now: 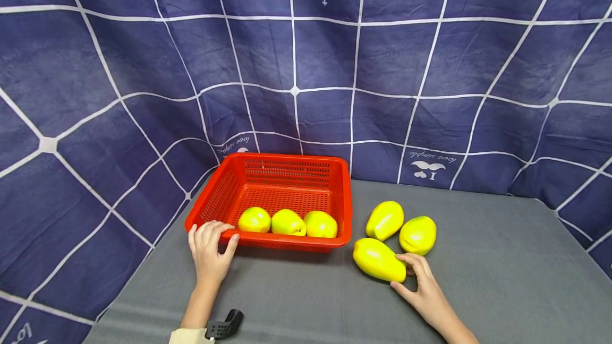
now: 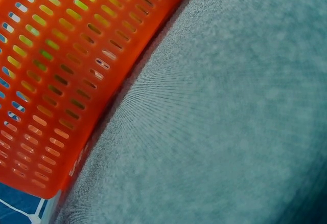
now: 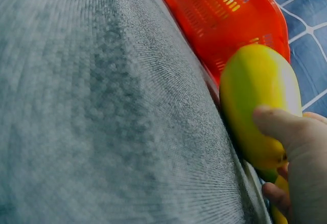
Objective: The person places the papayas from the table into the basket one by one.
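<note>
At the left, my left hand (image 1: 209,258) holds the near left corner of a red plastic basket (image 1: 291,242), its fingers over the rim and its thumb at the outer side. The left wrist view shows the basket's slotted wall (image 2: 66,65), while the hand itself is out of that view. On the right, my right hand (image 1: 424,286) holds the near end of a long yellow fruit (image 1: 377,259), shaped like a mango or papaya. In the right wrist view the thumb (image 3: 273,121) lies along this fruit (image 3: 255,75); the other fingers are partly hidden.
Inside the basket, three round yellow fruits (image 1: 287,222) sit in a row along the near wall. Two more yellow fruits, one longish (image 1: 385,220) and one rounder (image 1: 418,235), lie just behind the held one. A blue white-lined cloth (image 1: 325,57) hangs behind the grey tabletop (image 1: 306,296).
</note>
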### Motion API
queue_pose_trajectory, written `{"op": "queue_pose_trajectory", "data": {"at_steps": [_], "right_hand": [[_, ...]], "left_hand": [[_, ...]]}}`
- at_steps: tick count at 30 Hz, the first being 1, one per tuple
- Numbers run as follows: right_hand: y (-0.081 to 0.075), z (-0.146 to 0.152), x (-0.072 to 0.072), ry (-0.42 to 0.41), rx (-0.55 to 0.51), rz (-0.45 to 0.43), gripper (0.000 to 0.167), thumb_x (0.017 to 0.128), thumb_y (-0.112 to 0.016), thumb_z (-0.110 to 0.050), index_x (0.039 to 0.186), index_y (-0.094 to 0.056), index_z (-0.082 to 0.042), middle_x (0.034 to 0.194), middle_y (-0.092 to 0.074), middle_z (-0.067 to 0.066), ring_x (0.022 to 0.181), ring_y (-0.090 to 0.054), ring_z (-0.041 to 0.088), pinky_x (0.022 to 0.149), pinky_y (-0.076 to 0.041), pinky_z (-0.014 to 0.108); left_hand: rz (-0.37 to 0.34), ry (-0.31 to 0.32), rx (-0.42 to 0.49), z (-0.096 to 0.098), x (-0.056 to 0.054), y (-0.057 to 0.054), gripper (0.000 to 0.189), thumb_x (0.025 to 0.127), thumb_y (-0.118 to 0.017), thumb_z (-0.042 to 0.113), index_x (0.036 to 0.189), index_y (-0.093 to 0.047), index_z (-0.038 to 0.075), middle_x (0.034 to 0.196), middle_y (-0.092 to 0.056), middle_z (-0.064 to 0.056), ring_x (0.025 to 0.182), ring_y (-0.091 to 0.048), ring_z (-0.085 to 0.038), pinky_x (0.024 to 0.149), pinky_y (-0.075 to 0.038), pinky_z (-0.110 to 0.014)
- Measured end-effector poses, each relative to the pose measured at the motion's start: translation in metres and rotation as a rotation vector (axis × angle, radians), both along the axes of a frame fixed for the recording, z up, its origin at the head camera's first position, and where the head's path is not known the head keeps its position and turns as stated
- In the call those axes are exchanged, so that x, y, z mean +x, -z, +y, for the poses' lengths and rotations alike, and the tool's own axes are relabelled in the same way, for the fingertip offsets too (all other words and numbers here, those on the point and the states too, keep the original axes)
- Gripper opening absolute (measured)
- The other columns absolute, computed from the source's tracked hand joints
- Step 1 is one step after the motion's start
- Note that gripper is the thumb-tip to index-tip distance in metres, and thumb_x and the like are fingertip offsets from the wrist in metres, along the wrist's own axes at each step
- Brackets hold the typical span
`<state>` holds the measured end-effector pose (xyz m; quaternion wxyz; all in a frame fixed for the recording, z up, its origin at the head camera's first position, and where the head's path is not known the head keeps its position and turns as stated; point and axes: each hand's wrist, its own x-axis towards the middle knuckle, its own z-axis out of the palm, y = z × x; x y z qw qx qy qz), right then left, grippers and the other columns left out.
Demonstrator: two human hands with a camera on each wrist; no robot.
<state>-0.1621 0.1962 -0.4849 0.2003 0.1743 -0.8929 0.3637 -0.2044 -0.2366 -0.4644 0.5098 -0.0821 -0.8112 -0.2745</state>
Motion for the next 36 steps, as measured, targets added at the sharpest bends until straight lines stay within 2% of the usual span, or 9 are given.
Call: {"op": "queue_pose_trajectory", "data": {"at_steps": [3, 7, 11, 14, 18, 24, 28, 31, 36], "right_hand": [[-0.001, 0.0, 0.0, -0.001, -0.024, -0.018, 0.055, 0.071, -0.076, -0.012, 0.12, -0.051, -0.015, 0.114, -0.048, -0.003, 0.097, -0.038, -0.013, 0.071, -0.044, 0.018], [-0.003, 0.001, 0.002, -0.021, -0.065, 0.009, 0.054, 0.072, -0.074, -0.008, 0.121, -0.052, -0.015, 0.115, -0.048, -0.002, 0.101, -0.039, -0.012, 0.073, -0.042, 0.013], [-0.006, 0.0, 0.004, -0.049, -0.135, 0.046, 0.054, 0.071, -0.072, 0.0, 0.121, -0.052, -0.009, 0.116, -0.048, -0.001, 0.106, -0.04, -0.013, 0.079, -0.038, 0.004], [-0.008, -0.002, 0.006, -0.067, -0.218, 0.085, 0.055, 0.069, -0.071, 0.008, 0.119, -0.052, -0.003, 0.119, -0.048, -0.006, 0.111, -0.042, -0.011, 0.083, -0.037, 0.002], [-0.012, -0.003, 0.008, -0.07, -0.269, 0.155, 0.055, 0.066, -0.068, 0.017, 0.117, -0.051, 0.004, 0.123, -0.046, -0.013, 0.115, -0.042, -0.008, 0.086, -0.037, 0.002], [-0.023, -0.005, 0.011, -0.072, -0.292, 0.259, 0.056, 0.062, -0.068, 0.02, 0.114, -0.049, 0.01, 0.127, -0.045, -0.006, 0.118, -0.044, -0.002, 0.091, -0.036, 0.005], [-0.034, -0.013, 0.012, -0.154, -0.335, 0.376, 0.045, 0.071, -0.072, 0.004, 0.108, -0.05, 0.015, 0.125, -0.048, 0.006, 0.118, -0.046, 0.005, 0.092, -0.038, 0.008], [-0.049, -0.024, 0.012, -0.245, -0.405, 0.465, 0.043, 0.078, -0.069, -0.009, 0.104, -0.049, 0.019, 0.122, -0.049, 0.012, 0.118, -0.048, 0.011, 0.094, -0.04, 0.012], [-0.082, -0.053, 0.011, -0.369, -0.516, 0.545, 0.041, 0.08, -0.066, -0.009, 0.102, -0.048, 0.021, 0.121, -0.051, 0.013, 0.117, -0.049, 0.015, 0.095, -0.041, 0.015]], "left_hand": [[0.001, -0.002, 0.001, 0.0, 0.0, 0.0, 0.048, 0.087, -0.046, 0.052, 0.084, -0.063, 0.007, 0.088, -0.06, -0.013, 0.098, -0.047, -0.031, 0.105, -0.015, -0.052], [-0.002, -0.002, 0.003, 0.001, 0.0, 0.001, 0.048, 0.087, -0.046, 0.052, 0.084, -0.063, 0.007, 0.088, -0.06, -0.013, 0.098, -0.047, -0.031, 0.105, -0.015, -0.053], [0.002, -0.004, 0.003, 0.001, 0.0, 0.001, 0.048, 0.087, -0.046, 0.052, 0.084, -0.063, 0.007, 0.088, -0.06, -0.013, 0.098, -0.047, -0.031, 0.105, -0.015, -0.052], [0.008, -0.003, 0.004, 0.0, 0.001, 0.001, 0.048, 0.087, -0.046, 0.052, 0.084, -0.063, 0.007, 0.088, -0.06, -0.013, 0.097, -0.047, -0.031, 0.105, -0.015, -0.052], [0.013, -0.002, 0.002, -0.001, 0.002, 0.001, 0.049, 0.087, -0.046, 0.052, 0.083, -0.063, 0.006, 0.088, -0.059, -0.013, 0.097, -0.047, -0.032, 0.105, -0.015, -0.052], [0.009, -0.002, -0.003, 0.0, 0.001, 0.0, 0.049, 0.087, -0.046, 0.052, 0.083, -0.063, 0.007, 0.088, -0.06, -0.013, 0.097, -0.047, -0.032, 0.105, -0.016, -0.051], [0.007, -0.005, -0.005, 0.0, 0.001, -0.001, 0.049, 0.087, -0.045, 0.052, 0.083, -0.063, 0.007, 0.088, -0.06, -0.013, 0.097, -0.047, -0.032, 0.105, -0.016, -0.051], [0.007, -0.008, -0.007, -0.001, 0.001, -0.001, 0.049, 0.087, -0.045, 0.052, 0.083, -0.063, 0.007, 0.088, -0.06, -0.013, 0.097, -0.047, -0.032, 0.105, -0.016, -0.051], [0.008, -0.008, -0.009, 0.0, 0.0, 0.0, 0.048, 0.087, -0.046, 0.052, 0.083, -0.063, 0.007, 0.088, -0.06, -0.013, 0.097, -0.048, -0.032, 0.105, -0.015, -0.051]]}}
